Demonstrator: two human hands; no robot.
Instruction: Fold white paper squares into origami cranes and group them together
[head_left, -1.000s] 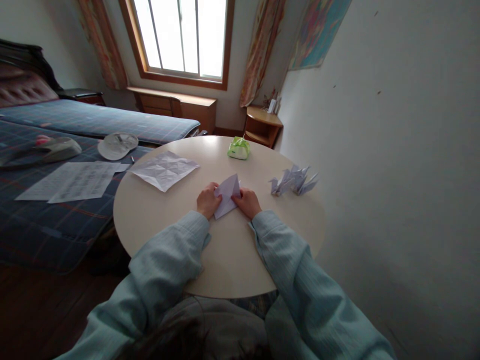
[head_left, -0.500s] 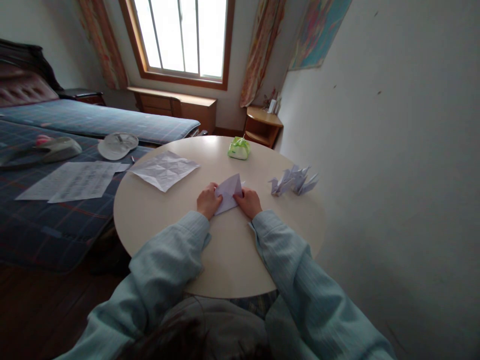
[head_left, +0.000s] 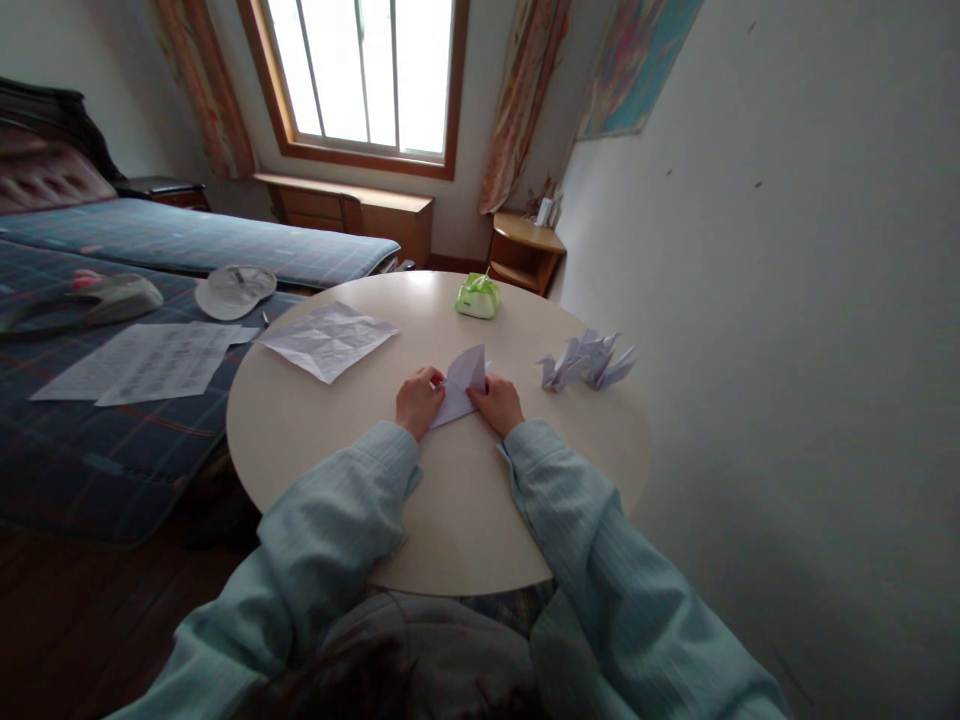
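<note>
A folded white paper [head_left: 463, 380] lies on the round beige table [head_left: 450, 500] in front of me, its point standing up toward the window. My left hand [head_left: 417, 400] pinches its left edge with curled fingers. My right hand [head_left: 496, 402] presses and grips its right edge, fingers closed on the fold. Both sleeves are pale blue.
A creased open sheet [head_left: 328, 338] lies at the table's left. A green tissue pack [head_left: 478, 296] sits at the far edge. Several folded paper cranes [head_left: 589, 362] rest at the right. A bed [head_left: 112, 400] with papers [head_left: 142, 360] and a cap [head_left: 235, 290] stands left; the wall is close on the right.
The paper's lower part has been folded in, so the shape is smaller. My hands have drawn slightly closer together on it.
</note>
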